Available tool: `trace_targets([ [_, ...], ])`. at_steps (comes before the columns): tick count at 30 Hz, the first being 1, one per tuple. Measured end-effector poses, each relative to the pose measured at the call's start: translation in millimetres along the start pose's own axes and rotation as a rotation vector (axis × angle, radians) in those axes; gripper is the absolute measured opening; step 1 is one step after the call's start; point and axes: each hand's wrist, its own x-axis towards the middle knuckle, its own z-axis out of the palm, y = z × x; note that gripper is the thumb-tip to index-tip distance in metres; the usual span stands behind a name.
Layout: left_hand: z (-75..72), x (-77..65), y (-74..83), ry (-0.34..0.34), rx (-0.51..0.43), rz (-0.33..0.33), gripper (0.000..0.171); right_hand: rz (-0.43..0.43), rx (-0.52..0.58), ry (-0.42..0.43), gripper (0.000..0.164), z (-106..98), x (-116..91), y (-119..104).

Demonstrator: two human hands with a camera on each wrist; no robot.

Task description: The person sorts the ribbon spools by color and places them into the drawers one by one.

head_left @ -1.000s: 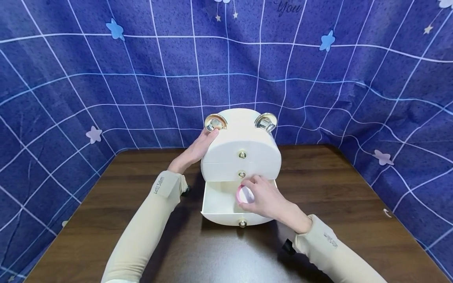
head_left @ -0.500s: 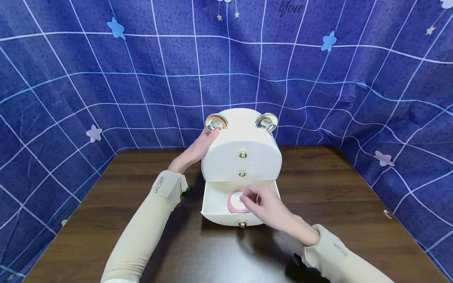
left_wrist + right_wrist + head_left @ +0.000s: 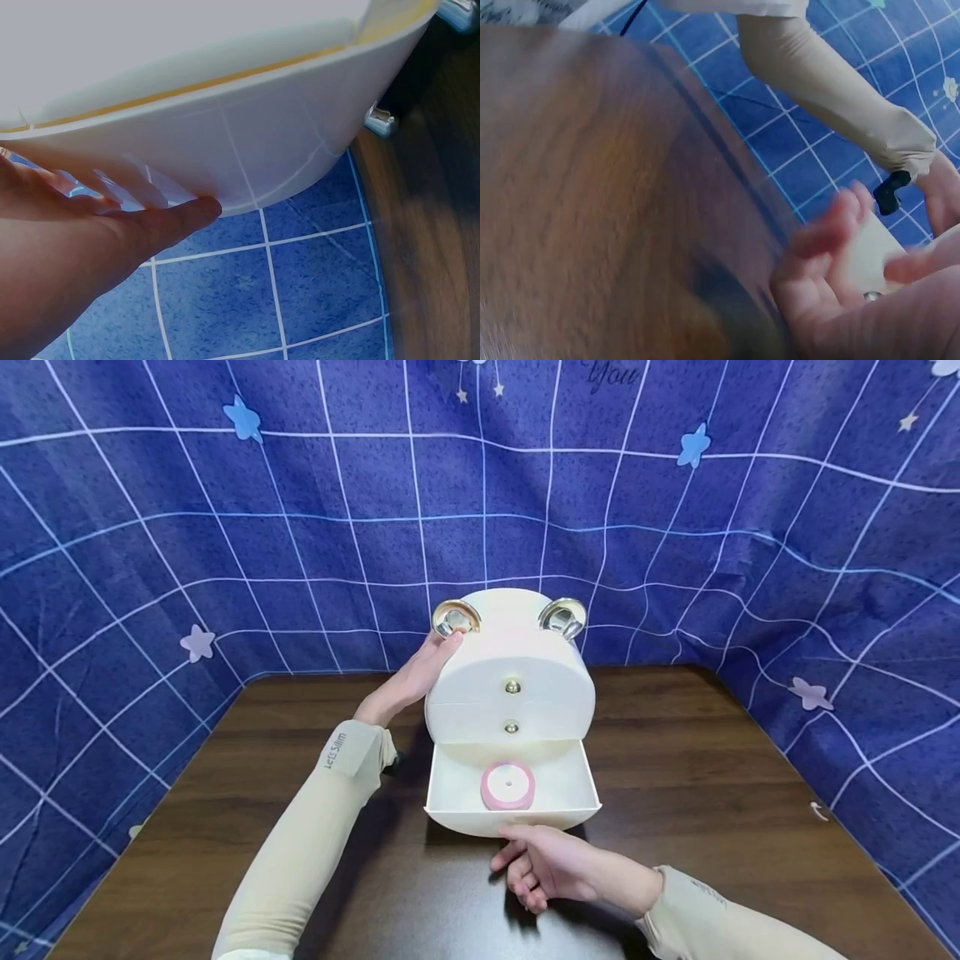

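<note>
A white drawer box (image 3: 510,635) with two gold bear-like ears stands on the table. Its bottom drawer (image 3: 453,777) is pulled out, and a pink ribbon spool (image 3: 508,786) with a white face lies flat inside. My left hand (image 3: 412,681) rests against the box's left side below the ear, thumb straight along the wall in the left wrist view. In front of the drawer's lower front is my right hand (image 3: 558,864), thumb and fingers apart. It covers the drawer's knob in the head view; a knob (image 3: 871,296) shows between thumb and fingers in the right wrist view.
Two more gold knobs, an upper one (image 3: 512,687) and a lower one (image 3: 512,727), sit on the closed drawer fronts. The dark wooden table (image 3: 300,777) is bordered behind and at the sides by a blue grid-patterned cloth (image 3: 337,527).
My right hand held the spool over the drawer, let it go inside, then drew back and down to the drawer's front. The left hand stays in place.
</note>
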Motion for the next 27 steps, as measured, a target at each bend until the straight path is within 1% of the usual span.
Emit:
trace_targets([
  [3, 0.9, 0.0, -1.8, -0.001, 0.008, -0.009, 0.065, -0.006, 0.053, 0.043, 0.038, -0.8, 2.7, 3.4],
  [6, 1.1, -0.5, -2.2, 0.006, 0.010, -0.020, 0.064, -0.026, 0.069, 0.066, 0.032, 0.6, 4.1, 5.2],
  [10, 0.8, -0.4, -0.9, 0.008, -0.003, -0.018, 0.063, -0.042, 0.067, 0.087, 0.028, 2.3, 4.5, 4.4],
  [15, 0.3, -0.9, -0.2, 0.004, 0.021, -0.031, 0.064, -0.050, 0.058, 0.099, 0.027, 1.8, 5.1, 2.2],
  [27, 0.0, 0.0, -0.2, 0.006, 0.024, -0.016, 0.063, -0.053, 0.032, 0.121, 0.027, -7.5, 14.4, -6.9],
])
